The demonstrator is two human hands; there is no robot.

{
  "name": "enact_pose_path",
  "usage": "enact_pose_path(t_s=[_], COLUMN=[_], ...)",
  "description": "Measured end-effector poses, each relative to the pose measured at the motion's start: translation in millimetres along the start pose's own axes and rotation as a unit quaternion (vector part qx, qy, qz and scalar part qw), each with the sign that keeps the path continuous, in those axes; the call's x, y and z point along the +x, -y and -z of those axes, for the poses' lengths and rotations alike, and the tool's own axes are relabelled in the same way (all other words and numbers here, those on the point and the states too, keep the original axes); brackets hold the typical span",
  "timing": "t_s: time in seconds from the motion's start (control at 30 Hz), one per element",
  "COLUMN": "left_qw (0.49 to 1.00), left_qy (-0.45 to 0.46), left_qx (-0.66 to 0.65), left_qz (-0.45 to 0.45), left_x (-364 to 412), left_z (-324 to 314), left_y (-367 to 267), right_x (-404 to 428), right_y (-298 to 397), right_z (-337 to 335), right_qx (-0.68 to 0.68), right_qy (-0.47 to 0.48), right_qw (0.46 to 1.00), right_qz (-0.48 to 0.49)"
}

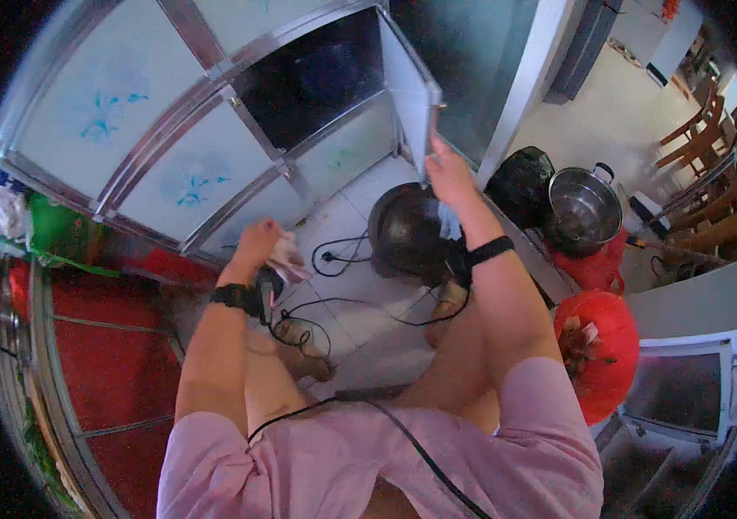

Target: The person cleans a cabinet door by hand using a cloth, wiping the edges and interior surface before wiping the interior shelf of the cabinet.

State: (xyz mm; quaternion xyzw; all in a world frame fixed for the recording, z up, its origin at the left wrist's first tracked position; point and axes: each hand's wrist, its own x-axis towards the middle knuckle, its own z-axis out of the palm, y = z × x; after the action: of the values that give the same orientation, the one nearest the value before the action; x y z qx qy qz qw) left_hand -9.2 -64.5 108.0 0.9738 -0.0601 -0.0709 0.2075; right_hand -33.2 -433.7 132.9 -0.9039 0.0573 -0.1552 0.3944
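In the head view, my right hand (pixel 451 172) grips the edge of an opened cabinet door (pixel 410 97), which swings out from a metal-framed cabinet with white panels (pixel 170 168). Behind that door the compartment (pixel 316 81) is dark inside, and its contents cannot be made out. My left hand (pixel 257 243) is closed around a crumpled pale cloth (pixel 290 257), low in front of the cabinet panels. A dark round pot or pan (pixel 407 230) rests on the tiled floor below my right hand. Black straps with small devices circle both wrists.
A black cable with a plug (pixel 328 257) lies on the floor between my feet and the cabinet. At right are a black bag (pixel 524 185), a steel pot (pixel 586 207) and a full red bag (pixel 599 357). Wooden chairs (pixel 699 130) stand farther off; a green bag (pixel 60 227) is at left.
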Motion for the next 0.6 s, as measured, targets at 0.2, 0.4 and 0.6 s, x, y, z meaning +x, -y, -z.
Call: enact_pose_path(t_s=[0.2,0.4,0.6], left_qw=[0.962,0.844,0.794], left_qy=[-0.068,-0.033,-0.054], left_qx=[-0.264,-0.535,-0.602], left_qz=[-0.030,-0.017,-0.063], left_x=[-23.9,-19.5,1.1], left_z=[70.2,68.5,48.5], left_y=[-56.5,-95.3,-92.2], right_x=[-14.8,0.5,-4.0], right_y=[46.8,52.5,74.7], right_z=[-20.1,-60.2,-91.5], right_qx=[0.031,0.104,0.120], right_qy=[0.129,0.134,0.196], right_qw=[0.990,0.977,0.958], right_qz=[0.046,0.128,0.171])
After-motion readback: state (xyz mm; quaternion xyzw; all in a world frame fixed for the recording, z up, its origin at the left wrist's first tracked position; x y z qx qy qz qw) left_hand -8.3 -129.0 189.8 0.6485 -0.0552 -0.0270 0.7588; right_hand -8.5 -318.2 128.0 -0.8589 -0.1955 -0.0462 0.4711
